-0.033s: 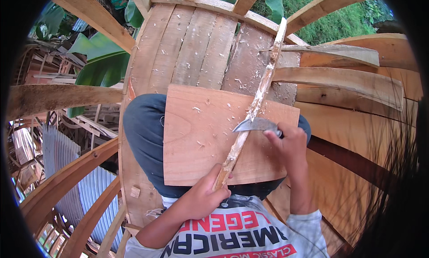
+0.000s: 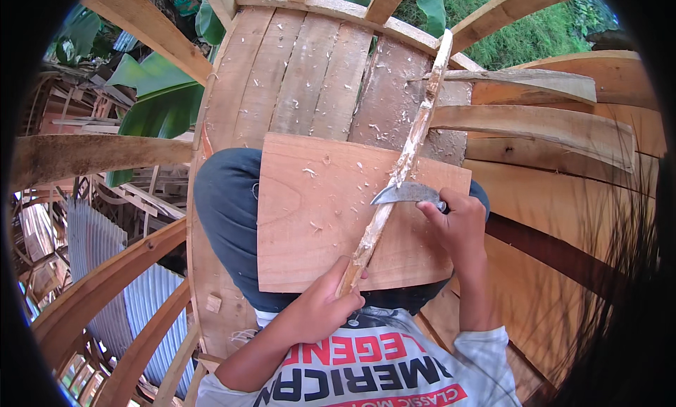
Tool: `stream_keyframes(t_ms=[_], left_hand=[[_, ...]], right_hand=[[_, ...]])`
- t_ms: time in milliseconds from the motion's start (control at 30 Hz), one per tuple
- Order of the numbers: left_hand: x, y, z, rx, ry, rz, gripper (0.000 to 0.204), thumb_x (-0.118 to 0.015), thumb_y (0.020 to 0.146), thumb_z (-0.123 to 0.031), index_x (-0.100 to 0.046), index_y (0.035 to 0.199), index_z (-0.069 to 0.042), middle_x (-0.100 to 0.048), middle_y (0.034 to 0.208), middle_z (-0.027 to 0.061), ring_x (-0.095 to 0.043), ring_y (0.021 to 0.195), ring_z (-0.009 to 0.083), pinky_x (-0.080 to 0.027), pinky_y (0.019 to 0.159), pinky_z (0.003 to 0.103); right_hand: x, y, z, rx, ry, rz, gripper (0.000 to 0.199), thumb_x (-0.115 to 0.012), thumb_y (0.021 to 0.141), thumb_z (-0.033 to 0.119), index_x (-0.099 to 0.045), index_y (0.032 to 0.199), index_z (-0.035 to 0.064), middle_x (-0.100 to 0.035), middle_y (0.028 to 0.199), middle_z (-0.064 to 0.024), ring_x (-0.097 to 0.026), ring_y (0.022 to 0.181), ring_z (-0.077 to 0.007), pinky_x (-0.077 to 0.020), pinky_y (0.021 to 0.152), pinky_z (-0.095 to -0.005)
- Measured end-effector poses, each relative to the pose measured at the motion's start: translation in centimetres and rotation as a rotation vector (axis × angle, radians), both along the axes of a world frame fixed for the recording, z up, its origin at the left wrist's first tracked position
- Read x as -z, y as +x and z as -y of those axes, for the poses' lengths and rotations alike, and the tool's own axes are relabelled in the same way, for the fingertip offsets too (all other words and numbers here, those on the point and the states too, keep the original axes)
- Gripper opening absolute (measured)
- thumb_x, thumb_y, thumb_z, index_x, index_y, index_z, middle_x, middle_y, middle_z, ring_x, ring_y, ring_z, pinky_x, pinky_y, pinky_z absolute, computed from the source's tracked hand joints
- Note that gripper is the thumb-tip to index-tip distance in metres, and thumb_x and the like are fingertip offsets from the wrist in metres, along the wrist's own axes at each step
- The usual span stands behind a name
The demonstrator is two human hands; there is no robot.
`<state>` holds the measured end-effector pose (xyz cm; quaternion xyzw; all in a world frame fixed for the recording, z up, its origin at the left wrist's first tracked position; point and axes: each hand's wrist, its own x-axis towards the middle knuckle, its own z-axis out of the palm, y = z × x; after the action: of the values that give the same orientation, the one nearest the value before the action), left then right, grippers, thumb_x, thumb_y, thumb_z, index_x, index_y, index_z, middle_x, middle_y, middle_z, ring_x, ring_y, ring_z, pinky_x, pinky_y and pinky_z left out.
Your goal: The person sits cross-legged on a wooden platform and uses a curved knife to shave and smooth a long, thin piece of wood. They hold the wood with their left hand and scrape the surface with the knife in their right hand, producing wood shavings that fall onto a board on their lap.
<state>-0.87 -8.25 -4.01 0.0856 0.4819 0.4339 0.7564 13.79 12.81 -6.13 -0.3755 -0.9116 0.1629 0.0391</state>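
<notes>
My left hand (image 2: pixel 325 303) is closed round the near end of a long, partly peeled stick (image 2: pixel 420 125), which slants away to the far right across my lap. In my right hand (image 2: pixel 456 222) is a knife with a curved metal blade (image 2: pixel 410 193). The blade lies across the stick near its middle, its tip pointing left. Most of the handle is hidden in my fingers. Under the stick, a flat wooden board (image 2: pixel 303 217) rests on my thighs, with a few pale shavings (image 2: pixel 308 172) on it.
I sit on a plank floor (image 2: pixel 296 76) strewn with shavings. Wooden slats (image 2: pixel 105 157) fan out on the left, and cut boards (image 2: pixel 535 122) lie at the right. Below on the left are corrugated metal sheets (image 2: pixel 155 315). Large green leaves (image 2: pixel 158 101) hang past the edge.
The knife and my right hand have shifted very slightly to the right and toward me along the stick. My left hand stays in place.
</notes>
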Motion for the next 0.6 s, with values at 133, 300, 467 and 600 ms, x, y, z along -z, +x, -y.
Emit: stream_keyframes(t_ms=[133,300,467,600], left_hand=[[0.4,0.1,0.1,-0.014,-0.048,0.101,0.037,-0.046,0.083,-0.003,-0.04,0.12,-0.003,-0.047,0.078,0.004,-0.045,0.055,0.0097,-0.039,0.049,0.024],[-0.1,-0.2,0.0,-0.058,-0.086,0.201,0.037,-0.048,0.084,-0.004,-0.04,0.119,-0.003,-0.047,0.077,0.0036,-0.045,0.057,0.0102,-0.039,0.052,0.024],[0.3,-0.2,0.1,-0.063,-0.085,0.239,0.035,-0.049,0.084,-0.004,-0.04,0.118,-0.003,-0.046,0.077,0.0036,-0.044,0.057,0.011,-0.039,0.053,0.024],[-0.2,-0.3,-0.2,-0.042,-0.083,0.213,0.034,-0.05,0.084,-0.005,-0.04,0.117,-0.002,-0.047,0.077,0.0038,-0.044,0.057,0.011,-0.038,0.052,0.024]], right_hand=[[-0.6,-0.4,1.6,-0.161,0.016,-0.044,0.049,-0.07,0.075,0.048,-0.052,0.059,0.0054,-0.054,0.053,-0.0139,-0.056,0.05,-0.0323,-0.0427,0.045,-0.0383],[0.1,-0.5,0.3,0.012,0.027,-0.029,0.049,-0.069,0.076,0.049,-0.051,0.059,0.0072,-0.052,0.051,-0.0134,-0.056,0.049,-0.0321,-0.0432,0.045,-0.0384],[-0.7,0.1,1.6,-0.264,0.045,-0.055,0.045,-0.067,0.079,0.047,-0.058,0.065,0.005,-0.057,0.057,-0.0157,-0.058,0.051,-0.0341,-0.0445,0.047,-0.0403],[0.0,0.3,-4.7,0.284,-0.018,0.021,0.043,-0.066,0.08,0.045,-0.058,0.065,0.0051,-0.057,0.059,-0.0153,-0.059,0.052,-0.0316,-0.0443,0.047,-0.0393]])
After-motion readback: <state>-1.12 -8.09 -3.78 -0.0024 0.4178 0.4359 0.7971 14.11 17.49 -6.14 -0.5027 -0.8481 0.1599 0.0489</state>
